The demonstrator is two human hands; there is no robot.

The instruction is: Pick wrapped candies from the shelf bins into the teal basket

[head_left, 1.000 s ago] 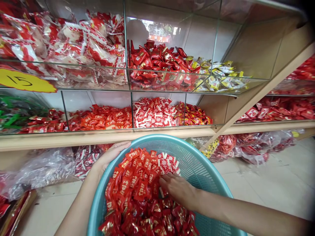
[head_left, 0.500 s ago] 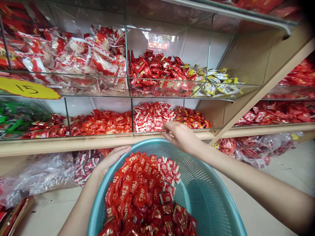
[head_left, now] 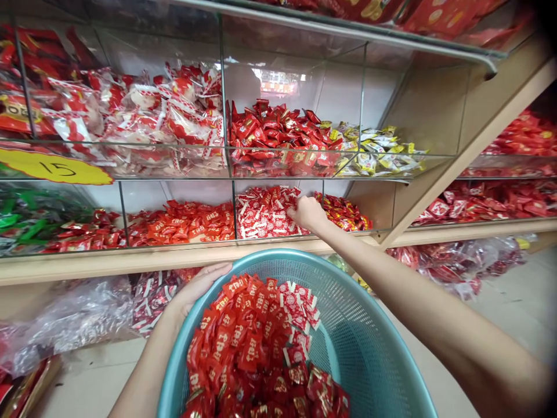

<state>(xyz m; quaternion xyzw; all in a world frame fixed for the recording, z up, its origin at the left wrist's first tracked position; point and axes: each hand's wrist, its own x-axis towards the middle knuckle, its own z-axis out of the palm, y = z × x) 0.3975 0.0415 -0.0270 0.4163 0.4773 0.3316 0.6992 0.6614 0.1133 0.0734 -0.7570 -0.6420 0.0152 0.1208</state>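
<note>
My left hand (head_left: 198, 288) grips the left rim of a teal plastic basket (head_left: 378, 325), its thumb side along the outside. Inside the basket lie orange-red wrapped candies (head_left: 239, 325), a few red-and-white candies (head_left: 299, 305) and dark red shiny ones (head_left: 300, 386). My right hand (head_left: 308, 213) reaches over the far rim into a shelf compartment. Its fingers are curled at the right part of a pile of red-and-white wrapped candies (head_left: 263, 215). The fingertips face away from me, so whatever they hold is hidden.
Clear dividers part the candy shelf (head_left: 187, 252). Orange-red candies (head_left: 187, 220) lie left of my right hand, red-and-yellow ones (head_left: 346, 213) right. Above are larger packets (head_left: 143, 122) and red candies (head_left: 278, 133). A yellow price tag (head_left: 56, 167) reads 15. Plastic bags (head_left: 82, 313) sit below.
My right hand has moved forward from above the basket's far rim into the red-and-white candies, fingers now curled. My left hand keeps its hold on the basket. The view has tilted up slightly.
</note>
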